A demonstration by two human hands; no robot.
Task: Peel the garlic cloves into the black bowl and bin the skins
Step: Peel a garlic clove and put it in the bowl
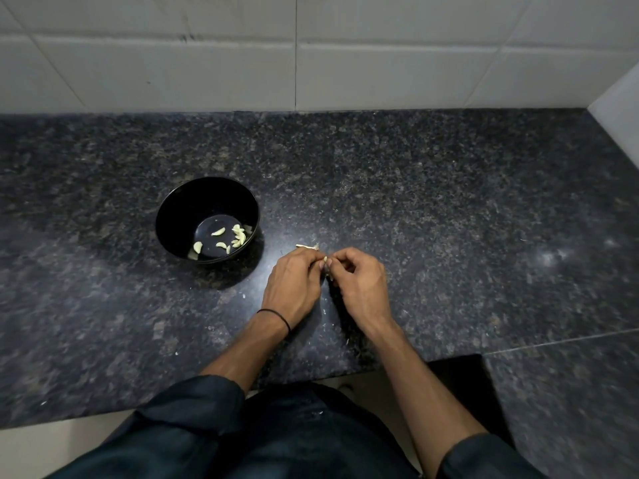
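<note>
Your left hand (294, 281) and right hand (359, 280) both pinch the garlic clove (325, 260) between curled fingertips, above the granite counter (449, 202). A dry stalk scrap (306, 247) lies just beyond at twelve o'clock. The black bowl (193, 202), holding peeled cloves (238, 235), stands apart at ten o'clock.

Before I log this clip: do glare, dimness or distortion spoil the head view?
Head view: dim but usable; glare on the counter at right; wall tiles bow from the wide lens; peeled cloves in the black bowl read clearly.
</note>
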